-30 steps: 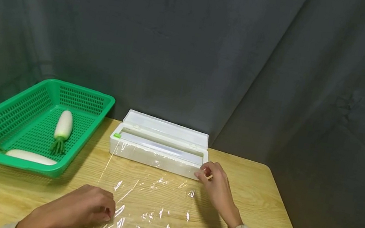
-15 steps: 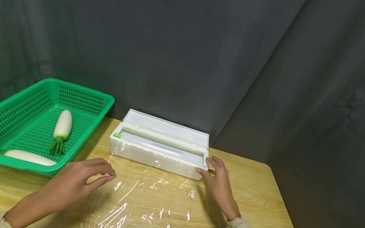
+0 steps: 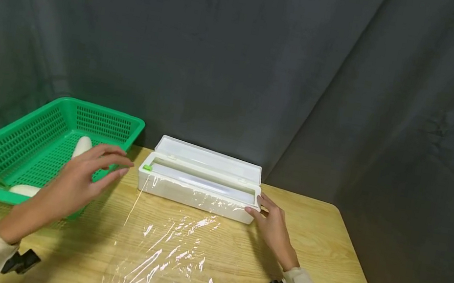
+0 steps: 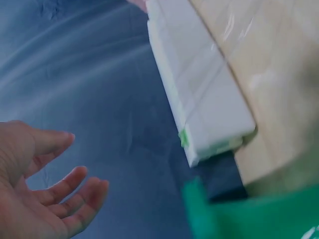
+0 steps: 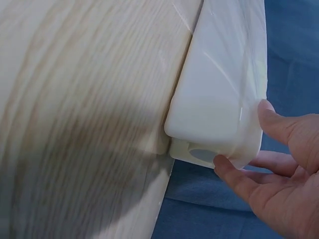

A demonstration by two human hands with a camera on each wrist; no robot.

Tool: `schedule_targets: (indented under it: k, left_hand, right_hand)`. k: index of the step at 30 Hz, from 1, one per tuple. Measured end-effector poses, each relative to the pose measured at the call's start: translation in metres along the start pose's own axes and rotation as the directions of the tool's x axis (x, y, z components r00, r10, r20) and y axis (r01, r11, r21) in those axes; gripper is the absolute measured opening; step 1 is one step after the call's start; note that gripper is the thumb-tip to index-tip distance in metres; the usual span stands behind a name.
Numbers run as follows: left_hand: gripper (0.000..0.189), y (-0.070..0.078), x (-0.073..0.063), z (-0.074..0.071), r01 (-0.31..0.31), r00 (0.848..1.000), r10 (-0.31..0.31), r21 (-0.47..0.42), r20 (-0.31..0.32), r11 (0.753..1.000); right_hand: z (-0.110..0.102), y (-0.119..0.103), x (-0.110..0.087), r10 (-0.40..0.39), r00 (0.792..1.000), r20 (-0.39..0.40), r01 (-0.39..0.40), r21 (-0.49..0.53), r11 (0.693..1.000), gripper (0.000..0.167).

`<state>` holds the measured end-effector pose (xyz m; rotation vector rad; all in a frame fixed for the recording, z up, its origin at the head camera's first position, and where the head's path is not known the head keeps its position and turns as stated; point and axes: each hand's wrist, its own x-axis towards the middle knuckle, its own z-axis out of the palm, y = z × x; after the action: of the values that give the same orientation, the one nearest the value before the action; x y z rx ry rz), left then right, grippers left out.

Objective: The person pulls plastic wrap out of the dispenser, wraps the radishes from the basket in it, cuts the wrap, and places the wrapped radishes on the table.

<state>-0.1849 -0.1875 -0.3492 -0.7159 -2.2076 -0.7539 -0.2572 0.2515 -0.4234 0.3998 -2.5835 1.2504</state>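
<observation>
Left hand [image 3: 83,174] spread, holding nothing; right hand [image 3: 272,222] grips white box [image 3: 195,200] at its right end.
Clear film [image 3: 164,255] extends from box over table [image 3: 309,238]. Probable step: radish [image 3: 83,145] pick-up from green basket [image 3: 102,124]; next move likely requires lowering and closing left fingers.

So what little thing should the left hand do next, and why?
Probably move the left hand to the green tab at the white box's left end. That hand holds nothing and is the nearer one; clear film runs from the box across the table, and the right hand grips the other end, perhaps steadying it.
</observation>
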Motion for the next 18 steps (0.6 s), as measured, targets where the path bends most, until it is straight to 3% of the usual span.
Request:
schedule_targets:
  k: [4, 9, 14, 18]
  left_hand:
    - [0.037, -0.017, 0.015, -0.012, 0.016, 1.0, -0.015, 0.05, -0.013, 0.999]
    - [0.028, -0.036, 0.025, -0.03, 0.119, 0.991, -0.123, 0.089, 0.046, 0.989]
    - [0.033, -0.053, 0.033, -0.047, 0.264, 0.952, -0.274, 0.088, 0.133, 0.96]
    - [0.04, -0.066, 0.044, -0.054, 0.368, 0.917, -0.37, 0.039, 0.15, 0.929]
  right_hand:
    - [-0.001, -0.001, 0.0, 0.008, 1.0, 0.008, -0.008, -0.01, 1.0, 0.051]
    - [-0.001, -0.002, 0.001, 0.035, 0.999, 0.018, -0.035, -0.017, 0.999, 0.05]
    - [-0.002, -0.003, 0.002, 0.069, 0.997, 0.031, -0.068, -0.009, 0.998, 0.051]
    - [-0.003, -0.003, 0.003, 0.061, 0.998, 0.023, -0.06, -0.011, 0.998, 0.05]
